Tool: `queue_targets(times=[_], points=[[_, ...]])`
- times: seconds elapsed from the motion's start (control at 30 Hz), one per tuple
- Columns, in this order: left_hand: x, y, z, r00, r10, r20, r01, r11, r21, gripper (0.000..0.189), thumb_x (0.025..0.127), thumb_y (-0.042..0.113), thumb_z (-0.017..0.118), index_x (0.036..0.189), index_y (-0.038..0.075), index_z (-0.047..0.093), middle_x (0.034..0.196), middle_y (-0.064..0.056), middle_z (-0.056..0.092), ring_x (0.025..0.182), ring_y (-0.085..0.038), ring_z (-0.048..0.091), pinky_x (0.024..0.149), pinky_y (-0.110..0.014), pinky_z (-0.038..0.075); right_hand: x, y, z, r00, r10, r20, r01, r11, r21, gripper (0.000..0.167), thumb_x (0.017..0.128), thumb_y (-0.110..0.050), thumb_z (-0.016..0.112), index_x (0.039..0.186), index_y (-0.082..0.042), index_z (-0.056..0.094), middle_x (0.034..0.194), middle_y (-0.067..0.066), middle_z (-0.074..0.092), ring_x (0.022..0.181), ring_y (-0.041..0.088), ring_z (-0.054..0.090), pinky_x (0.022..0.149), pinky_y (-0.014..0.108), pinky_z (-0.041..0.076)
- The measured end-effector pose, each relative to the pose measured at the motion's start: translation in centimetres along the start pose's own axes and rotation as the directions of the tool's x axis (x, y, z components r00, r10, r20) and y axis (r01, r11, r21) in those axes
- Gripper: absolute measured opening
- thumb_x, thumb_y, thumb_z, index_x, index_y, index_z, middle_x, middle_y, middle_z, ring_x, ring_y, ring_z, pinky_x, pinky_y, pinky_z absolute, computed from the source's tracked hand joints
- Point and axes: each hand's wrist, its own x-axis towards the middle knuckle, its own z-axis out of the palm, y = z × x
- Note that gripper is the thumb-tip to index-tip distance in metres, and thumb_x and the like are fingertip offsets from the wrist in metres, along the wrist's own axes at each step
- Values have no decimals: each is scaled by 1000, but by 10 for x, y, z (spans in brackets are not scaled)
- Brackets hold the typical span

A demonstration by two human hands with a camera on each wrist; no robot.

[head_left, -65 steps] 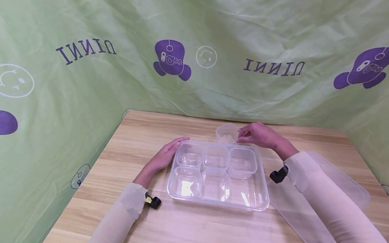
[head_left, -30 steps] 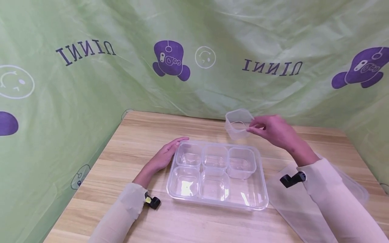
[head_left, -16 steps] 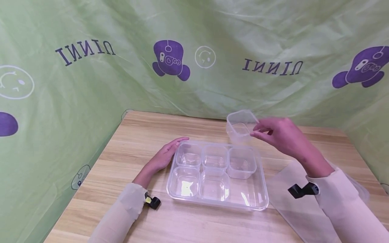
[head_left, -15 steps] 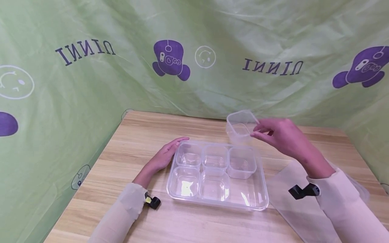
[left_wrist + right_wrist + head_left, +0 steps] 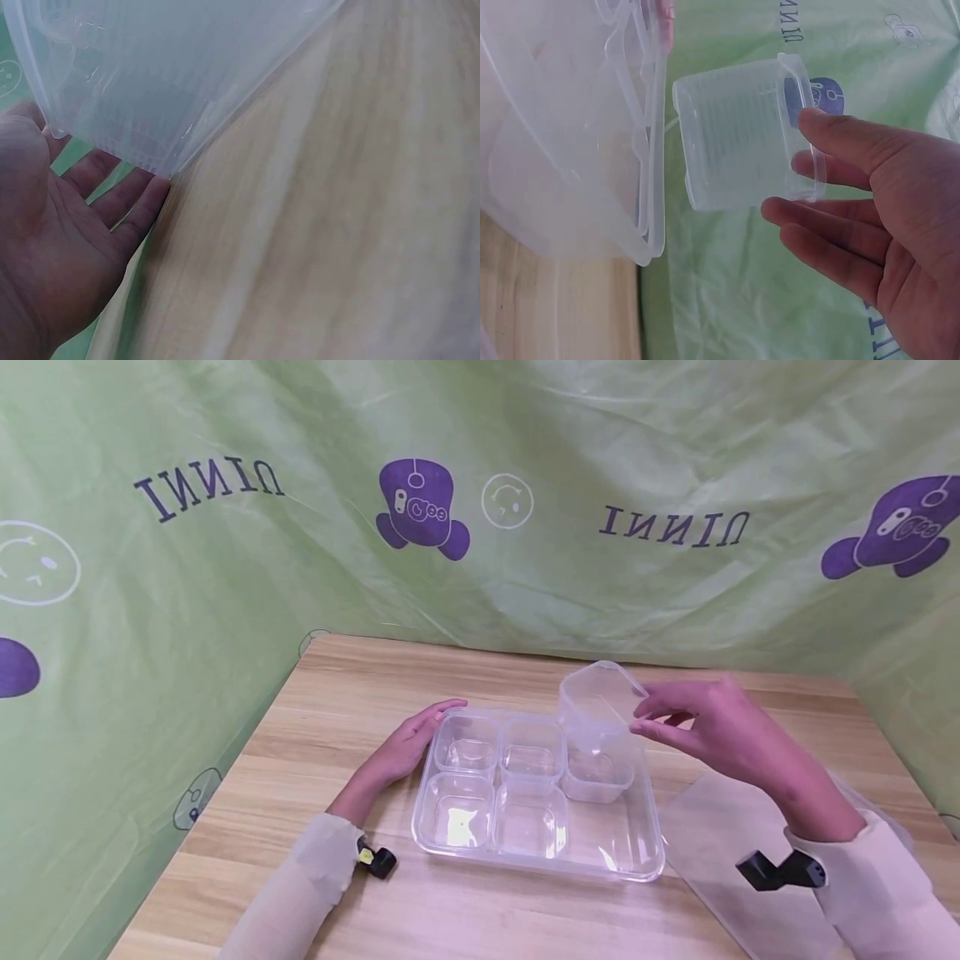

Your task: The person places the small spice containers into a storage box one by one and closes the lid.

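A small clear plastic container hangs tilted above the back right part of a larger clear storage box. My right hand pinches its rim between thumb and fingers; the right wrist view shows the same small container held apart from the box. Several similar small containers sit inside the box, while the front right of the box has none. At the box's left back corner my left hand rests with straight fingers against the side. The left wrist view shows its fingertips touching the box wall.
A translucent flat lid lies on the wooden table at the right, partly under my right forearm. A green printed cloth hangs behind and beside the table.
My right hand has lifted the small container from behind the box, moved it right, then brought it forward over the box. The left hand and the box have stayed in place.
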Motion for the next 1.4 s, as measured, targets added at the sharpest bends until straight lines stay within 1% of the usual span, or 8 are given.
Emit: queue_targets(times=[0.23, 0.37, 0.57, 0.73, 0.9, 1.07, 1.2, 1.4], points=[[0, 0, 0, 1000, 3, 6, -3, 1000, -7, 45, 115, 32, 33, 153, 17, 50, 158, 2, 45, 149, -20, 33, 122, -45, 24, -11, -3, 0, 1000, 14, 19, -15, 999, 51, 16, 90, -17, 83, 97, -29, 76, 112, -1, 75, 83, 1, 70, 71, 21, 58], [0, 1, 0, 1000, 4, 6, -4, 1000, -4, 45, 115, 33, 33, 153, 18, 50, 158, 2, 45, 149, -19, 33, 122, -45, 24, -18, -3, 0, 1000, -5, 21, 3, 998, 56, 19, 87, -15, 85, 98, -28, 76, 118, 6, 74, 82, 1, 69, 70, 17, 56], [2, 1, 0, 1000, 14, 8, -14, 1000, -5, 45, 115, 33, 32, 153, 17, 50, 158, 0, 45, 149, -21, 33, 122, -47, 24, -31, -2, -1, 998, -50, 39, 47, 995, 92, 25, 82, -12, 88, 101, -24, 78, 121, 3, 73, 82, 1, 69, 67, 14, 54], [1, 0, 0, 1000, 16, 7, -16, 1000, -4, 45, 115, 32, 32, 153, 17, 50, 158, -1, 45, 149, -22, 34, 122, -47, 24, -36, -1, 0, 991, -98, 87, 84, 985, 148, 28, 83, -14, 88, 101, -32, 76, 124, -1, 72, 91, 5, 70, 65, 16, 52], [1, 0, 0, 1000, 11, 7, -11, 1000, -3, 45, 115, 33, 31, 153, 17, 50, 158, 0, 45, 148, -22, 34, 122, -47, 25, -38, 3, 1, 981, -148, 127, 119, 970, 214, 29, 83, -14, 88, 101, -32, 75, 124, 1, 73, 96, 10, 71, 67, 16, 53], [0, 1, 0, 1000, 9, 9, -9, 1000, 5, 45, 115, 33, 31, 154, 18, 50, 158, 1, 45, 149, -21, 33, 122, -47, 24, -39, 6, 0, 971, -167, 172, 116, 955, 273, 26, 84, -13, 87, 101, -29, 76, 124, 2, 72, 103, 15, 72, 70, 20, 56], [0, 2, 1, 1000, 6, 4, -6, 1000, 1, 45, 115, 33, 32, 153, 19, 50, 158, 2, 45, 148, -20, 34, 122, -45, 25, -40, 7, 1, 963, -175, 206, 95, 933, 347, 25, 85, -10, 86, 103, -26, 76, 126, 3, 72, 102, 14, 72, 71, 24, 59], [0, 3, -1, 1000, -1, 4, 1, 1000, 8, 45, 115, 33, 32, 153, 18, 50, 158, 2, 45, 149, -19, 33, 122, -45, 24, -41, 8, 4, 948, -201, 248, 74, 894, 443, 23, 86, -6, 84, 103, -21, 77, 126, 9, 71, 115, 12, 67, 75, 28, 61]])
